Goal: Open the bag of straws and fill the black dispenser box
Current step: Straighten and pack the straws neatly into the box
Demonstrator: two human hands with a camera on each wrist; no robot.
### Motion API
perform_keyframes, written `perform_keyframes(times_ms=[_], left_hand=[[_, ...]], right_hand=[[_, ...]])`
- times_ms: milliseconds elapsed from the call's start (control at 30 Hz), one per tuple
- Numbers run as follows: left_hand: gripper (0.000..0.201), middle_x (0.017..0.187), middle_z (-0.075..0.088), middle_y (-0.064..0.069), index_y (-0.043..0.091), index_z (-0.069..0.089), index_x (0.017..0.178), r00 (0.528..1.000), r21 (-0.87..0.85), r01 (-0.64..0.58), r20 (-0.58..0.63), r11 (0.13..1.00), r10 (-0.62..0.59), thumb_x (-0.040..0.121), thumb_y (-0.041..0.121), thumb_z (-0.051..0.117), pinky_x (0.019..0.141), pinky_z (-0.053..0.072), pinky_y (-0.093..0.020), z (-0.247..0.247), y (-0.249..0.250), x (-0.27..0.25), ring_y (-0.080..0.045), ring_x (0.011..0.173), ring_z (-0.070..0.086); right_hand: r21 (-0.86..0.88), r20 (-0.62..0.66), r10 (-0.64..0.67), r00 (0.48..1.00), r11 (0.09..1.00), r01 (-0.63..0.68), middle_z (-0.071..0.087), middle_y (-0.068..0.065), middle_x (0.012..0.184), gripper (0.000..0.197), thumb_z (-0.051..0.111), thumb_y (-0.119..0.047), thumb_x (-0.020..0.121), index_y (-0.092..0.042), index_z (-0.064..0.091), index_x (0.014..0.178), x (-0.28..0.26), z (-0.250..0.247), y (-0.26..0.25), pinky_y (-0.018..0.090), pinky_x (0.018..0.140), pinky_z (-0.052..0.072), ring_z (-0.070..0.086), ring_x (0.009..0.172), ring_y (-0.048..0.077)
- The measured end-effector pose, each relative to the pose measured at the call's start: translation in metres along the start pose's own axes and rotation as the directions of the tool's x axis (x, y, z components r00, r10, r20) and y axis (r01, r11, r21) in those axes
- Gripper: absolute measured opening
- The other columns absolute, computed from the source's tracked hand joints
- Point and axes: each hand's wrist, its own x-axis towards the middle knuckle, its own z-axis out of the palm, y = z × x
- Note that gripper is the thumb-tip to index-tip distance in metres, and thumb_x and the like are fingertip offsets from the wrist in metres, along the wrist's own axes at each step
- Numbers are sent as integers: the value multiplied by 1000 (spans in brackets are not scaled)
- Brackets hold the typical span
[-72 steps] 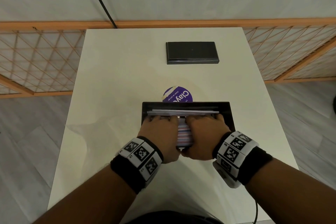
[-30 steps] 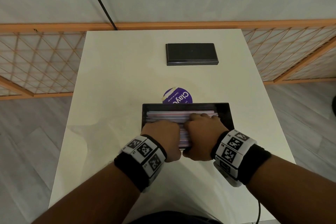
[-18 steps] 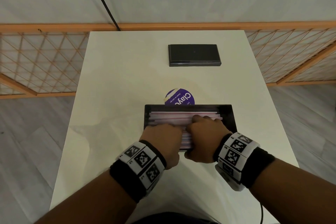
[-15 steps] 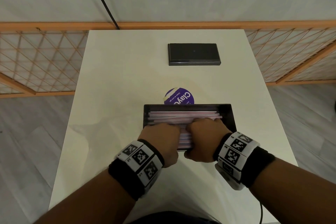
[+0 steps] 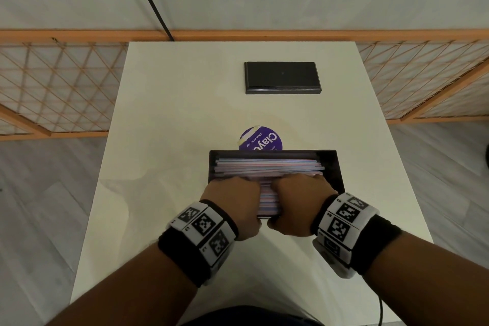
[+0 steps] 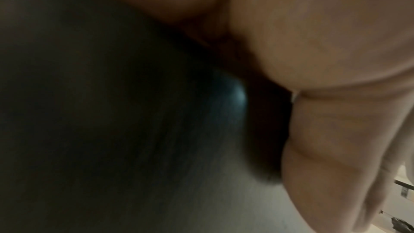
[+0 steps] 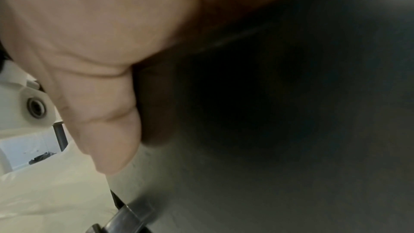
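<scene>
The black dispenser box [image 5: 340, 174] sits open at the table's middle, holding a flat pile of pastel straws [image 5: 267, 167]. My left hand [image 5: 234, 197] and right hand [image 5: 300, 197] sit side by side on its near half. Their fingers curl down over the straws, and the fingertips are hidden. In the left wrist view my thumb [image 6: 325, 139] lies against the dark box wall [image 6: 112, 112]. The right wrist view shows the right thumb [image 7: 100, 112] against the same dark wall [image 7: 268, 112].
The box's black lid [image 5: 282, 77] lies flat at the far side of the white table [image 5: 172, 114]. A round purple label [image 5: 260, 140] lies just behind the box. A clear plastic bag [image 5: 127, 206] is spread on the table to my left. Orange lattice railings flank the table.
The straws have settled into a flatter, more even layer in the box. My right fingers drew back a little toward the near wall. Both hands stay on the box.
</scene>
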Motion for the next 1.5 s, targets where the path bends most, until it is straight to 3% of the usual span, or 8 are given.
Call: perform_keyframes(times_ms=[267, 400, 467, 767, 1033, 1167, 1233, 1500], left_hand=[[62, 136, 57, 2, 23, 44, 139, 997, -8, -51, -65, 999, 50, 87, 44, 71, 109, 47, -39, -3, 2, -8, -21, 124, 56], [58, 136, 58, 2, 23, 46, 140, 999, -9, -46, -21, 999, 46, 90, 41, 70, 107, 48, -39, 0, 3, -8, -22, 123, 58], [56, 137, 54, -1, 23, 49, 139, 999, 12, -43, -20, 999, 43, 91, 40, 69, 107, 48, -41, 2, 1, -6, -23, 124, 55], [52, 130, 63, 2, 24, 54, 137, 1000, 3, -16, 24, 1000, 16, 90, 41, 68, 105, 50, -38, 8, -2, 4, -22, 120, 61], [49, 130, 63, 2, 25, 58, 132, 999, 14, -3, 42, 1000, 2, 88, 45, 68, 105, 50, -40, 7, 0, 5, -22, 120, 60], [51, 138, 46, -6, 21, 58, 133, 999, 26, 2, 45, 1000, -3, 89, 45, 68, 105, 49, -42, 5, 0, 1, -25, 126, 50], [50, 137, 48, -5, 21, 55, 133, 999, 30, -6, 34, 1000, 5, 90, 44, 68, 104, 50, -42, 3, 0, -2, -25, 124, 52], [51, 137, 53, -1, 20, 47, 137, 997, 65, -82, 4, 994, 82, 94, 41, 65, 106, 47, -41, 0, 3, -9, -23, 126, 54]], right_hand=[[23, -26, -5, 1000, 1000, 6, 64, -7, 100, 46, 65, -55, 66, -30, 62, 104, 1, 4, 2, 39, 90, 51, 63, 95, 21], [-48, -62, -16, 998, 999, 13, 50, -2, 114, 52, 65, -57, 68, -31, 62, 113, -1, 3, -1, 44, 96, 44, 54, 106, 26], [-97, -93, -44, 995, 995, 35, 54, -4, 117, 53, 64, -57, 70, -30, 59, 115, -4, 2, -1, 47, 100, 41, 53, 111, 26], [-28, -45, -26, 999, 999, 25, 66, -8, 88, 32, 60, -49, 73, -25, 64, 94, -4, 3, 1, 36, 90, 48, 64, 87, 20], [-27, -58, -13, 998, 1000, 12, 65, -6, 90, 35, 60, -51, 70, -24, 66, 92, -2, 7, 2, 34, 87, 50, 63, 87, 21], [-15, -41, 7, 999, 1000, -7, 55, -4, 109, 46, 59, -55, 68, -28, 66, 104, 0, 10, 4, 43, 96, 46, 56, 105, 24], [-10, -21, 9, 1000, 1000, -10, 51, -3, 113, 51, 59, -56, 68, -30, 64, 111, 1, 12, 4, 47, 97, 44, 51, 109, 24], [7, -70, 4, 998, 1000, -4, 65, -8, 97, 46, 58, -51, 64, -28, 62, 103, 2, 12, 4, 37, 93, 47, 63, 95, 22]])
